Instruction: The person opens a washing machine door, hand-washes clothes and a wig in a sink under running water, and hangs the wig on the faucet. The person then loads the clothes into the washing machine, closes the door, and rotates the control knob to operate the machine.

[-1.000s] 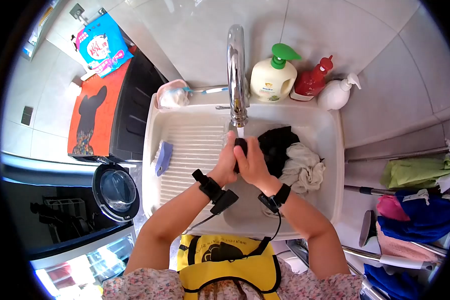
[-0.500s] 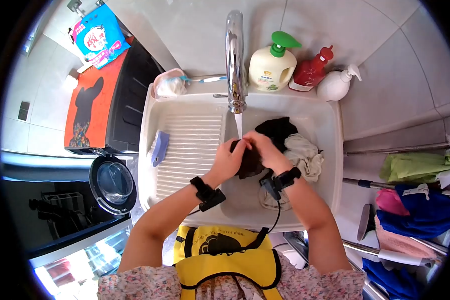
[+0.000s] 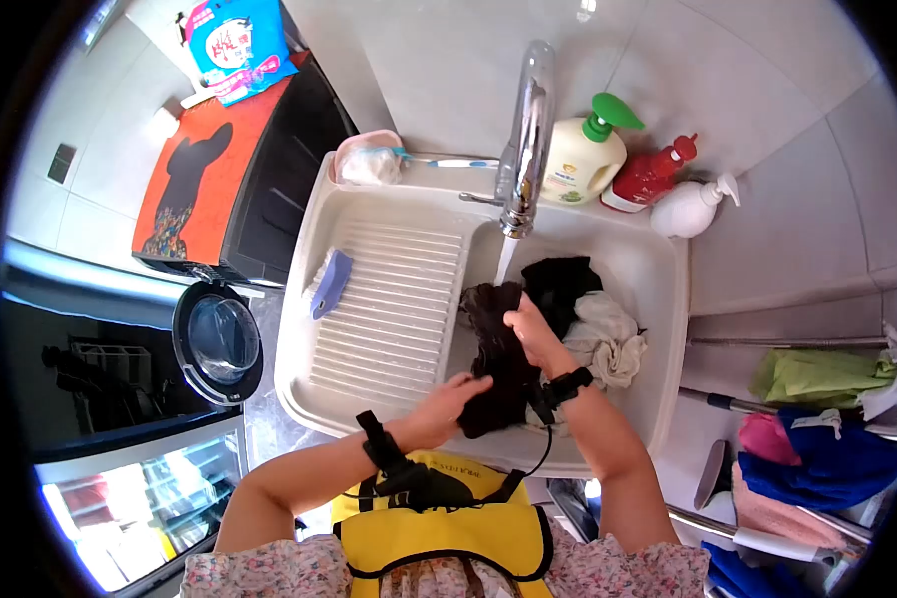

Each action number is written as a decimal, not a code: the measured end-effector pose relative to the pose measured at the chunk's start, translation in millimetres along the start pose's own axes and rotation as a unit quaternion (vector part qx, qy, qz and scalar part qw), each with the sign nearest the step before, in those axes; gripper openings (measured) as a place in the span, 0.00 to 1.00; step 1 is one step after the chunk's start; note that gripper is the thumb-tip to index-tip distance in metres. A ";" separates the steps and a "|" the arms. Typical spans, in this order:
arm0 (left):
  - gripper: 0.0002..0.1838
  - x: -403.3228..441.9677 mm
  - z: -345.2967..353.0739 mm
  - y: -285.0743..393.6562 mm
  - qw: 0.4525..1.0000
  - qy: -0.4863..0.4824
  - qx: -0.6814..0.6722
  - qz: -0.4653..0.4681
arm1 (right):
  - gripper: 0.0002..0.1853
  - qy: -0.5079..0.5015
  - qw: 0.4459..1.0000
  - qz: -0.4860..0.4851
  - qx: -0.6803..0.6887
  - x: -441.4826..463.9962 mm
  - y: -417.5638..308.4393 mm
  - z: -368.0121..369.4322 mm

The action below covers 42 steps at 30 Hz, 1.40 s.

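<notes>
Centre of frame: your right hand [image 3: 536, 337] grips the upper part of a dark brown, wet-looking cloth [image 3: 498, 369], thumb laid over it. Your left hand [image 3: 447, 411] touches the cloth's lower left edge, fingers partly curled; you cannot tell from here whether they pinch the fabric or only rest against it.

The cloth lies lengthwise in the deep bowl of a white rectangular sink [image 3: 294, 394], its lower end near the front wall. Water from a curved chrome faucet [image 3: 533, 130] meets its top edge, the spout's mouth just above.

Right of the cloth, your room is taken up: a crumpled black cloth [image 3: 560, 284] sits just beyond your right fingers, and a bunched off-white cloth [image 3: 606, 339] lies beside your wrist, short of the right wall.

Left of the cloth, more width: a ribbed white washboard surface [image 3: 384, 319] runs to the left rim, a blue-purple-backed brush [image 3: 331, 284] at its far side, well apart from your left hand.

Back ledge, upper right: a cream bottle with green pump [image 3: 573, 164], a red pump bottle [image 3: 643, 179] and a round white pump bottle [image 3: 688, 207] stand close together. Both your arms cross the front rim.
</notes>
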<state>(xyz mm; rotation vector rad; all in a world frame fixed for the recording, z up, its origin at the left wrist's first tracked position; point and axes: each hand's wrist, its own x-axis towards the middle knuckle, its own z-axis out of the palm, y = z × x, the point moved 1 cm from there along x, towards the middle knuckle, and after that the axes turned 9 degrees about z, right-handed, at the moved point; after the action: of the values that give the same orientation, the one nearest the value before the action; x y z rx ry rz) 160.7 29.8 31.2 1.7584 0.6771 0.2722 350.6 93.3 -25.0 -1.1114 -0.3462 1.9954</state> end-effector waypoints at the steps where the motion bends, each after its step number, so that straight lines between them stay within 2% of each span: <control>1: 0.26 6.7 -2.8 -1.1 0.991 0.035 -0.084 -0.097 | 0.21 -0.006 1.000 -0.018 0.005 -2.1 -7.1 2.5; 3: 0.29 24.9 -3.5 7.1 0.922 0.099 -0.247 -0.281 | 0.19 -0.003 0.997 -0.039 -0.065 -6.5 -15.0 0.9; 4: 0.33 32.2 10.5 -42.0 0.925 0.218 -0.209 -0.231 | 0.18 -0.013 0.994 -0.051 -0.095 -15.1 -22.2 7.5; 5: 0.33 43.7 -6.0 -8.2 0.859 0.264 -0.384 -0.212 | 0.17 -0.022 0.990 -0.063 -0.126 -23.9 -27.8 14.5; 6: 0.34 59.6 -29.6 26.4 0.761 0.300 -0.545 -0.185 | 0.16 -0.031 0.987 -0.063 -0.143 -32.0 -29.0 22.8; 8: 0.28 75.5 -56.2 8.0 0.683 0.209 -0.666 -0.215 | 0.15 -0.052 0.981 -0.067 -0.176 -45.0 -27.4 38.2; 10: 0.23 82.9 -62.6 -20.4 0.650 0.195 -0.708 -0.197 | 0.15 -0.054 0.973 -0.063 -0.215 -54.6 -26.0 38.5; 12: 0.21 89.5 -66.3 -34.9 0.671 0.262 -0.680 -0.137 | 0.15 -0.017 0.969 -0.075 -0.236 -64.4 -25.0 32.9; 15: 0.20 77.3 -87.9 -21.7 0.708 0.245 -0.658 -0.076 | 0.15 0.116 0.968 -0.080 -0.205 -69.6 -29.4 -1.7; 16: 0.20 75.3 -93.2 -5.9 0.727 0.236 -0.643 -0.054 | 0.17 0.121 0.967 -0.088 -0.206 -69.0 -30.4 -11.1; 19: 0.19 79.3 -103.7 16.0 0.721 0.226 -0.650 -0.079 | 0.23 0.127 0.985 -0.108 -0.054 -55.4 -29.8 -21.8; 20: 0.18 83.6 -103.1 21.4 0.725 0.224 -0.645 -0.086 | 0.30 0.127 0.972 -0.169 -0.102 -57.4 -38.0 -7.6; 23: 0.18 96.5 -93.2 31.4 0.740 0.205 -0.633 -0.096 | 0.33 0.032 0.990 -0.137 -0.028 -40.7 -42.2 9.3; 24: 0.17 100.8 -91.0 30.8 0.750 0.191 -0.627 -0.089 | 0.37 0.006 0.990 -0.134 -0.053 -25.0 -37.5 3.4; 27: 0.20 100.8 -89.5 22.4 0.753 0.172 -0.630 -0.080 | 0.39 -0.169 0.985 0.002 -0.042 -11.5 -34.1 -9.8; 28: 0.21 96.7 -91.7 20.3 0.752 0.164 -0.635 -0.069 | 0.41 -0.191 0.979 -0.026 -0.058 -4.6 -27.9 -15.2; 31: 0.25 88.8 -99.1 33.1 0.747 0.146 -0.647 -0.037 | 0.36 -0.114 0.988 0.008 0.102 -10.1 -32.0 5.8; 33: 0.24 90.7 -100.4 43.6 0.739 0.146 -0.658 -0.002 | 0.32 -0.113 0.989 -0.016 0.097 -6.5 -26.5 13.4; 36: 0.21 97.8 -102.6 17.3 0.763 0.174 -0.620 -0.058 | 0.23 -0.071 0.995 -0.055 0.048 0.7 -28.3 6.0; 37: 0.18 101.8 -102.8 6.9 0.765 0.224 -0.598 -0.083 | 0.20 -0.050 0.996 -0.068 0.025 3.9 -30.2 2.3; 39: 0.14 112.2 -100.6 -22.5 0.761 0.322 -0.549 -0.130 | 0.18 0.056 0.988 -0.137 0.054 3.2 -38.8 8.0; 40: 0.17 120.0 -94.7 -57.2 0.753 0.346 -0.542 -0.136 | 0.17 0.109 0.977 -0.171 0.068 0.6 -41.3 12.0; 42: 0.18 123.5 -89.1 -28.0 0.726 0.273 -0.614 -0.144 | 0.21 0.140 0.964 -0.222 -0.047 -0.9 -41.7 24.7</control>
<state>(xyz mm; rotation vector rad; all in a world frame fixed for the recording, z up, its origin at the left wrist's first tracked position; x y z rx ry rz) 206.1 176.5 11.7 0.2486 0.8634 0.8181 352.5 122.6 13.6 -1.2313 -0.4952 1.4219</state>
